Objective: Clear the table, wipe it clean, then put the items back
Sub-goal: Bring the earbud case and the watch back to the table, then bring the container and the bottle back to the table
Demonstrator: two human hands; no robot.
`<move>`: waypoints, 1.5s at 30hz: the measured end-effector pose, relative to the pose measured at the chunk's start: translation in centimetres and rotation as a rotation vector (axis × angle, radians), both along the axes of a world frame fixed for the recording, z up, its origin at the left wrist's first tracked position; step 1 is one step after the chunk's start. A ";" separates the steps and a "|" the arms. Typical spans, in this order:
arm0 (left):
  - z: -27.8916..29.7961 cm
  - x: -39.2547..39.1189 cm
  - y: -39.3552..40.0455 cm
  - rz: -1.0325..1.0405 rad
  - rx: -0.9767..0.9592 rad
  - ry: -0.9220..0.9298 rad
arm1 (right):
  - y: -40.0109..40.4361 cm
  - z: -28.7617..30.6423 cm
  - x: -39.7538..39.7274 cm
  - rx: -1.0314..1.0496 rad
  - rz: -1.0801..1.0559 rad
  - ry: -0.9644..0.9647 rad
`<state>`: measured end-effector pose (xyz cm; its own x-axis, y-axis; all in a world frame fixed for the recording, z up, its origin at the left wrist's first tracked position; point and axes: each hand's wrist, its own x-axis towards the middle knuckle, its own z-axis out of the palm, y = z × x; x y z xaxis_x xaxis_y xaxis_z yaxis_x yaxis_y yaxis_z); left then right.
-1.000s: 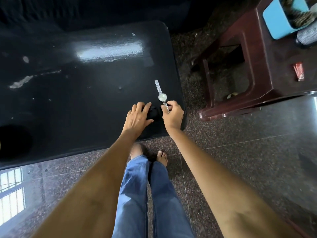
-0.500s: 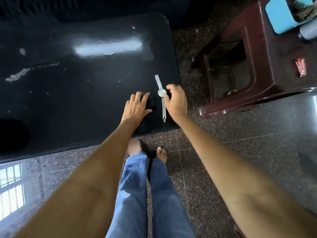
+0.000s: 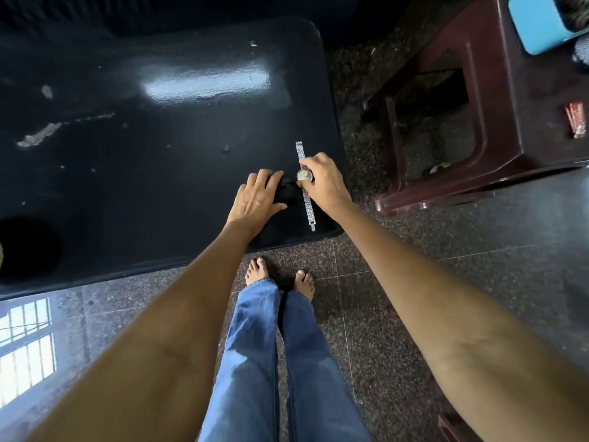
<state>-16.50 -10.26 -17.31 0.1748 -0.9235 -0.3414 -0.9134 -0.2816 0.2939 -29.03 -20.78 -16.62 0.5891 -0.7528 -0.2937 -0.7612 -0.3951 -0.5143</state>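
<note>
A silver wristwatch [image 3: 306,199] lies stretched out straight near the front right corner of the glossy black table [image 3: 143,154]. My right hand [image 3: 322,183] pinches the watch at its round face, fingers curled over it. My left hand [image 3: 258,196] lies flat just left of the watch, its fingers resting on a small black object [image 3: 288,191] that is hard to make out against the dark top.
A dark red plastic stool [image 3: 497,116] stands right of the table with a blue container [image 3: 535,23] and a small red packet [image 3: 577,119] on it. White smears [image 3: 38,135] mark the table's left side. My bare feet stand by the table's front edge.
My right hand moved from the watch's near strap end up to its face. The watch now lies straight with its whole near strap showing. My left hand stayed put.
</note>
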 end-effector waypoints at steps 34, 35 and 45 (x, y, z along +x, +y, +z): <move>12.1 -21.6 -28.5 -0.247 -0.135 0.035 | -21.7 11.4 -28.5 -0.141 -0.801 -0.278; 11.9 -23.6 -29.6 -0.246 -0.130 0.046 | -22.7 11.4 -30.6 -0.145 -0.828 -0.275; 13.6 -33.4 -39.7 -0.120 -0.288 0.068 | -32.6 13.6 -39.8 -0.183 -1.012 -0.451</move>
